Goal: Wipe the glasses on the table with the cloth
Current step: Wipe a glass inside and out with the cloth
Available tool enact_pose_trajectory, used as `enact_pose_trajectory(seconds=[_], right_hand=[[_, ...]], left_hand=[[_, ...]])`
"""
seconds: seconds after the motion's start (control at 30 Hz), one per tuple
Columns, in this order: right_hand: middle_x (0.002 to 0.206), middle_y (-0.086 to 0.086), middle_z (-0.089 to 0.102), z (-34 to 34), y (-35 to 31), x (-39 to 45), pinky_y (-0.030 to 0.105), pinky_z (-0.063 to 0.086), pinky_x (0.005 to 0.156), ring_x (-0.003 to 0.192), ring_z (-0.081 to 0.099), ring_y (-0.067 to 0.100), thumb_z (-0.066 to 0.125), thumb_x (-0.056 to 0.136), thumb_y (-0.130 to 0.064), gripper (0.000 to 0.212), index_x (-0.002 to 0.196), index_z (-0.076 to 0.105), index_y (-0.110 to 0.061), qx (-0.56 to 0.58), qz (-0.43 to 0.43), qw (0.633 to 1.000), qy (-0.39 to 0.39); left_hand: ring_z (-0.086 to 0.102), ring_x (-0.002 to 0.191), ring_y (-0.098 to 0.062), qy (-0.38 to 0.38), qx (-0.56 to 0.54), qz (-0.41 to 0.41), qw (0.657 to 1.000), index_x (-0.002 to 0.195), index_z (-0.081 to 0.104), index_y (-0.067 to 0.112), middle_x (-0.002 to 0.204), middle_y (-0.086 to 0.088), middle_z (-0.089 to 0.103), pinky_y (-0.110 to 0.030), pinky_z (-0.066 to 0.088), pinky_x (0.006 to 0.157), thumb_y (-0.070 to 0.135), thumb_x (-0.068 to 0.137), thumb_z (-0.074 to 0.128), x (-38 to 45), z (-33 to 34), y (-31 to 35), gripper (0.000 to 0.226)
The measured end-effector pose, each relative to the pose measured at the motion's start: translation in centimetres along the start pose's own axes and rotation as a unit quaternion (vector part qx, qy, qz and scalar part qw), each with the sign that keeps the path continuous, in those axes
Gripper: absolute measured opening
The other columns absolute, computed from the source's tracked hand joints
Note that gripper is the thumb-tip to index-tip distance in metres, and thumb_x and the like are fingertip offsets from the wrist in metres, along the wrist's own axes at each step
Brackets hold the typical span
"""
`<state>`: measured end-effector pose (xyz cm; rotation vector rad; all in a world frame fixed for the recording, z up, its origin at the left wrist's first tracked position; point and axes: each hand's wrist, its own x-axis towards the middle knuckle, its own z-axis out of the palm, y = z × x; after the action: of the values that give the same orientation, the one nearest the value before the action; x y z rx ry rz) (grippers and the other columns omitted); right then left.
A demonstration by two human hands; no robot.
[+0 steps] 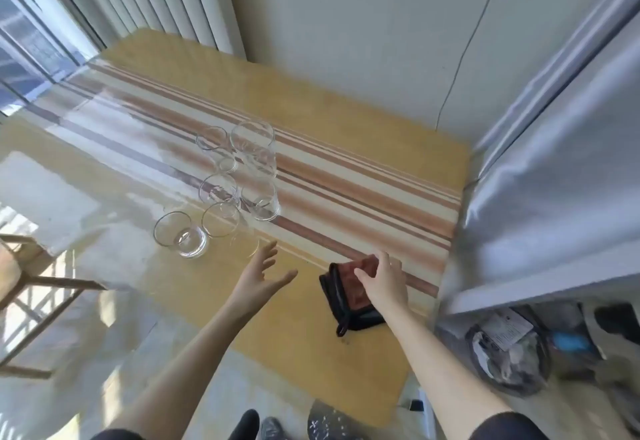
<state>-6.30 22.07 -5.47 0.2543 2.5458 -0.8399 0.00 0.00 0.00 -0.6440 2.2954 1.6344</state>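
Right hand (382, 282) fingers (362, 275) curling loosely over folded red-brown cloth with black border (349, 296), apparently closing to lift it; firm pinch not yet evident. Cloth lying on desk (363, 135) near front-right edge, just beside striped runner, handy for that hand.

Left hand (258, 278) fingers (268, 252) spreading wide, holding nothing, hovering just short of nearest glasses, likely reaching to steady one for wiping.

Cluster of clear glass tumblers (221, 190) standing upright, close together mid-desk, left of cloth, none wiped yet judging by layout.
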Motion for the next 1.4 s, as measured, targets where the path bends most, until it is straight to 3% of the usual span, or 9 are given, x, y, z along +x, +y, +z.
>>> enact_pose_trajectory(seconds=[0.17,0.3,0.53,0.67,0.83,0.9,1.03,1.13,1.4], right_hand=[[0.127,0.015,0.054,0.2,-0.4,1.1,0.046,0.052,0.09,0.113,0.057,0.033,0.068,0.084,-0.037,0.059,0.129,0.042,-0.01,-0.044,0.083,0.996,-0.006],[0.106,0.01,0.067,0.1,-1.2,1.7,0.046,0.049,0.094,0.104,0.063,0.033,0.065,0.086,-0.04,0.042,0.11,0.055,-0.007,-0.011,0.129,0.99,-0.046],[0.101,0.003,0.068,-1.2,-5.0,0.6,0.031,0.053,0.083,0.095,0.063,0.019,0.067,0.086,-0.031,0.022,0.098,0.067,-0.012,0.163,-0.05,0.978,-0.118],[0.094,0.001,0.071,-0.7,-9.5,-1.0,0.035,0.056,0.081,0.09,0.066,0.017,0.065,0.088,-0.031,0.021,0.097,0.066,-0.013,0.192,-0.12,0.965,-0.131],[0.091,-0.001,0.069,1.6,-13.7,-2.5,0.035,0.056,0.077,0.086,0.064,0.012,0.063,0.09,-0.032,0.019,0.096,0.064,-0.014,0.188,-0.147,0.965,-0.109],[0.089,-0.002,0.068,2.3,-14.4,-2.9,0.034,0.054,0.076,0.086,0.063,0.012,0.062,0.09,-0.031,0.018,0.096,0.064,-0.014,0.188,-0.146,0.968,-0.083],[0.085,0.0,0.068,3.3,-14.7,-3.9,0.033,0.053,0.074,0.079,0.062,0.01,0.062,0.091,-0.028,0.02,0.093,0.064,-0.008,0.204,-0.12,0.971,-0.022],[0.086,0.006,0.068,3.9,-14.8,-4.6,0.035,0.053,0.074,0.08,0.064,0.017,0.061,0.091,-0.029,0.024,0.093,0.063,-0.005,0.217,-0.09,0.972,0.016],[0.078,0.005,0.063,3.9,-15.6,-7.1,0.029,0.048,0.061,0.073,0.06,0.024,0.058,0.093,-0.027,0.02,0.088,0.06,-0.007,0.29,-0.05,0.951,0.09]], left_hand=[[0.043,0.13,-0.019,-0.002,-0.005,-0.011,1.0,0.141,0.035,0.019,0.145,-0.006,0.043,-0.034,0.039,0.102,0.025,0.082,0.071,1.9,0.1,1.3,0.07],[0.044,0.13,-0.021,-0.001,-0.009,-0.015,1.0,0.142,0.034,0.019,0.145,-0.005,0.042,-0.041,0.039,0.107,0.025,0.082,0.071,2.6,0.0,1.4,0.07],[0.056,0.114,-0.014,0.027,-0.007,0.0,1.0,0.131,0.045,0.019,0.128,0.004,0.053,-0.027,0.039,0.093,0.022,0.083,0.071,1.6,-2.0,1.2,0.055],[0.06,0.091,0.007,0.153,0.021,0.051,0.987,0.105,0.057,0.03,0.111,0.007,0.063,-0.012,0.041,0.08,0.015,0.085,0.069,-0.4,-5.9,-0.2,0.028],[0.058,0.081,-0.003,0.253,0.049,0.075,0.963,0.1,0.055,0.038,0.103,0.016,0.054,-0.02,0.04,0.073,0.02,0.079,0.075,-1.2,-11.5,-2.2,0.034],[0.056,0.094,-0.004,0.241,0.058,0.083,0.965,0.114,0.049,0.035,0.109,0.016,0.046,-0.015,0.04,0.078,0.031,0.07,0.081,-0.8,-12.4,-1.9,0.054],[0.048,0.12,-0.011,0.149,0.112,0.117,0.975,0.141,0.033,0.024,0.133,0.003,0.044,-0.027,0.04,0.091,0.045,0.064,0.081,1.1,-11.0,-0.7,0.093],[0.044,0.128,-0.014,0.143,0.104,0.1,0.979,0.143,0.029,0.022,0.142,0.001,0.043,-0.025,0.036,0.093,0.042,0.07,0.079,2.7,-9.8,0.0,0.091],[0.056,0.117,-0.018,0.122,0.082,0.117,0.982,0.129,0.044,0.012,0.124,-0.004,0.06,-0.025,0.042,0.089,0.028,0.073,0.079,4.1,-11.4,0.0,0.068]])
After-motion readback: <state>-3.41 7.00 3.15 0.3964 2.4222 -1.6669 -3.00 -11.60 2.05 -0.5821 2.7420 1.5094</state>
